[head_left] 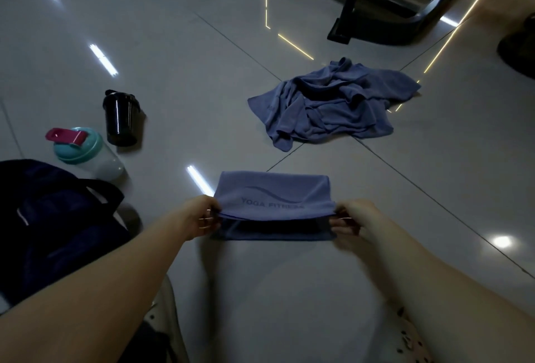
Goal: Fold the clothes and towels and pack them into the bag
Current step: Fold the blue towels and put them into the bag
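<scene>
So, counting what's on the glossy tiled floor (173,44): one bag, two towels, two shaker bottles, plus two hands in the middle of it. One black metal frame (405,24) of some equipment sits at the far end.

The bag (43,218) is the big dark thing on the left edge, navy or black, with a strap looping over its top. Can't tell if it's open.

The crumpled towel (333,105) is next in size, a blue-grey heap further out and to the right, all bunched, well apart from everything else.

The folded towel (275,192) is right in front of the person, same blue-grey, lying on the floor as a neat wide rectangle. It has a wave logo and "YOGA FITNESS" printed on the top layer. The near edge of that top layer is lifted off the lower layers, so there's a dark gap underneath.

The clear shaker (86,157) has a teal lid with a pink flip cap and stands just beside the bag. The black shaker (120,119) stands close behind it.

The left hand (199,215) pinches the lifted layer's left corner, and the right hand (356,216) pinches its right corner, fingers curled on the fabric.
</scene>
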The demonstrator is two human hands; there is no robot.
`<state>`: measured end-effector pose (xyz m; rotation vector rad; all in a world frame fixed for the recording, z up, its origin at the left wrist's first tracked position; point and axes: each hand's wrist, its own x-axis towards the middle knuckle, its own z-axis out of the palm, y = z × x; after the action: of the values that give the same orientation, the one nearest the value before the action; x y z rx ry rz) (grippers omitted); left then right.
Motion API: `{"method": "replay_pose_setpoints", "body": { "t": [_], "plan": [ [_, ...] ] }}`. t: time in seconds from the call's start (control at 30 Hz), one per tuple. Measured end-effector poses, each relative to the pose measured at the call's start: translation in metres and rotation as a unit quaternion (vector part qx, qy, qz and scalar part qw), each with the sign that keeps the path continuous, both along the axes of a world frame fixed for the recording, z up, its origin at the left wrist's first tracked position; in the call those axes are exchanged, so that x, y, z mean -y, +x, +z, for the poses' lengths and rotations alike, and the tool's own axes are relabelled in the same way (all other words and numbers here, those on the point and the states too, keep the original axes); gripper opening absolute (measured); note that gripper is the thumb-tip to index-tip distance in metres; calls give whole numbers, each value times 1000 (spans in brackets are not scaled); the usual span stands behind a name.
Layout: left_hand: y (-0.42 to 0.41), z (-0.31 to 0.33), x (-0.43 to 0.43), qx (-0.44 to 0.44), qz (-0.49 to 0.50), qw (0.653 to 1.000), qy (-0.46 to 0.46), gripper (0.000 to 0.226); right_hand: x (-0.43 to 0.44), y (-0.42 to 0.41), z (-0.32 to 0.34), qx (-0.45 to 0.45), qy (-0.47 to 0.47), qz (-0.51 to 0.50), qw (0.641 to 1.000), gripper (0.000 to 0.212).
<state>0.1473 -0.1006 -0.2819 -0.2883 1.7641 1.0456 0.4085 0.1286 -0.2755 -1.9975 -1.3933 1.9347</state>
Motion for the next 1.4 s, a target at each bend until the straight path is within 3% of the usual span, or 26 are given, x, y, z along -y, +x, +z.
{"method": "replay_pose_setpoints", "body": {
  "t": [0.23,0.47,0.6,0.8,0.97,1.07,1.13,1.2,1.3,1.4],
  "plan": [
    [26,-10,14,30,-17,999,-30,3,8,7,-8,35,-3,29,999,7],
    [27,-21,17,-12,-42,998,-40,23,16,10,-27,92,34,68,993,21],
    [35,-22,18,-117,-69,987,-81,17,18,8,-38,112,68,81,988,25],
    [33,-31,24,-210,-220,938,-167,23,14,10,-45,158,135,170,963,13],
    [31,-35,23,-237,-322,890,-219,30,12,4,-35,241,182,321,897,16],
    [32,-32,18,-284,-279,892,-216,36,15,-8,-14,305,220,392,839,18],
    [32,-35,13,-425,-266,842,-198,43,12,-21,-11,298,297,384,822,29],
    [37,-40,3,-547,-324,757,-151,52,17,-40,-12,264,387,403,786,40],
    [51,-54,-24,-583,-408,700,-60,67,45,-77,-28,170,457,508,710,55],
    [64,-75,-35,-561,-465,683,-41,78,67,-91,-59,127,433,575,683,64]
  ]
}}
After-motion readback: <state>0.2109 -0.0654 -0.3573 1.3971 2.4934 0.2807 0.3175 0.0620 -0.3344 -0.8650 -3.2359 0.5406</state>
